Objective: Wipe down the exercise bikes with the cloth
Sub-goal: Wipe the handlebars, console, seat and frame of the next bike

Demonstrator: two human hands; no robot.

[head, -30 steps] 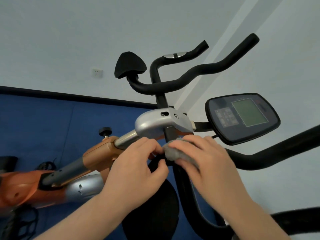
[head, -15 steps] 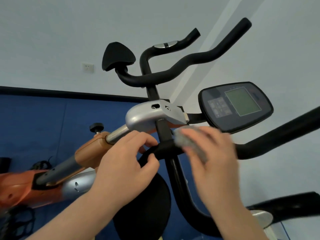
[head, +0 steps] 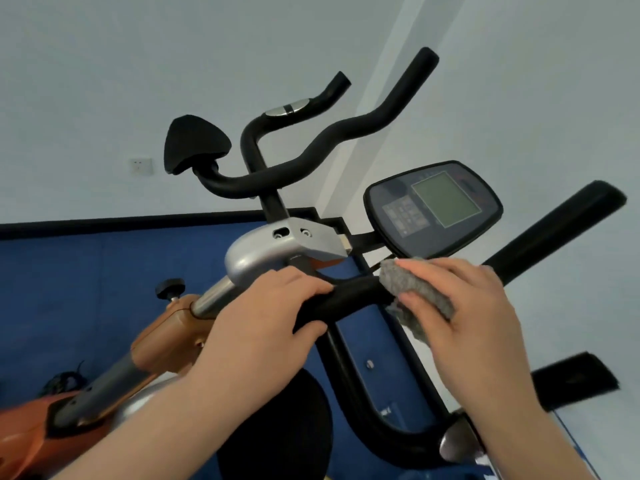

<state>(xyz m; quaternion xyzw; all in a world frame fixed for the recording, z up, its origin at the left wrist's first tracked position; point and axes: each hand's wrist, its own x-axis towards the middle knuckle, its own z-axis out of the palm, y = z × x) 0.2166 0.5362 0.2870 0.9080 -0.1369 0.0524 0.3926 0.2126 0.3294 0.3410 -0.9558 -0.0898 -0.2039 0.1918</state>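
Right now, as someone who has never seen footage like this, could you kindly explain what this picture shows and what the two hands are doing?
This is a single view from a camera worn on a person's head, looking forward and down at their bare hands. In front stands an orange and silver exercise bike with a black foam handlebar and a dark oval display console. The left hand grips the handlebar. The right hand holds a fuzzy grey cloth wrapped around the same bar. A second set of handlebars shows behind.

Handlebar [head: 349,301] hidden under both hands, cloth [head: 412,289] partly covered, console buttons [head: 403,214] illegible, forearms cropped
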